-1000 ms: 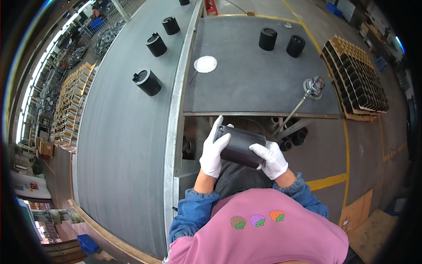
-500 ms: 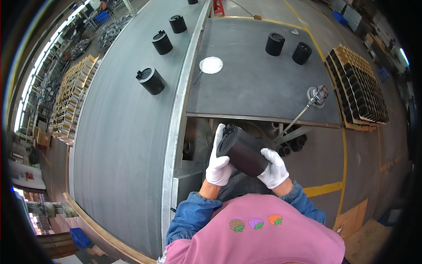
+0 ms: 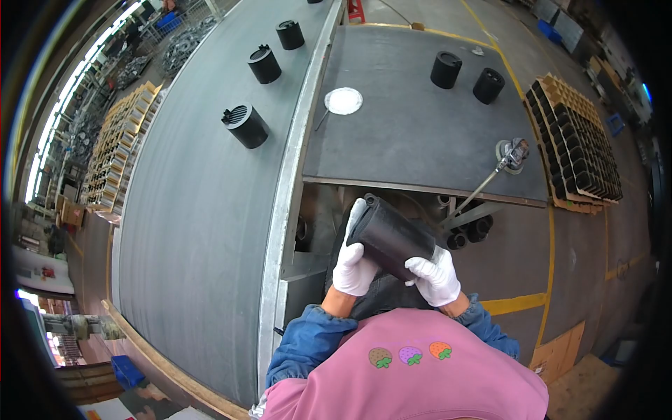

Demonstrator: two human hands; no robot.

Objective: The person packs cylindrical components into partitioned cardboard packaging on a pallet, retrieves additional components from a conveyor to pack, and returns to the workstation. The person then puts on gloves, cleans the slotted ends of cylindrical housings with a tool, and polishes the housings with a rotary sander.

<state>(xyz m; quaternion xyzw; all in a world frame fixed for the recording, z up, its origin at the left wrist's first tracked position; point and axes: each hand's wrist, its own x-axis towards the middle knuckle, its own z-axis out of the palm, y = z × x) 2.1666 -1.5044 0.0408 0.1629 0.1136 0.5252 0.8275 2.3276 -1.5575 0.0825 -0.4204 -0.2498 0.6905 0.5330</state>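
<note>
Head view: both white-gloved hands grip a black cylinder point(image 3: 395, 236), which is tilted in front of the bench's near edge, above the person's lap, with its lipped end up and to the left. The left hand point(image 3: 355, 266) wraps that end, thumb on the near side and fingers extended along the rim. The right hand point(image 3: 435, 277) clasps the opposite end, its thumb laid over the wall.

Beyond them, the grey bench point(image 3: 413, 140) carries a white disc point(image 3: 344, 101) near its left edge. A metal tool point(image 3: 514, 153) sits close to the near right corner, its rod reaching across the near edge. Two black canisters point(image 3: 446, 69) stand apart by the far right corner.

Along the bench's left edge runs a conveyor belt point(image 3: 196, 231), with slotted-top cylinders point(image 3: 249, 127) spaced along its right edge. Past the bench's right edge are stacked cardboard dividers point(image 3: 577, 140).
</note>
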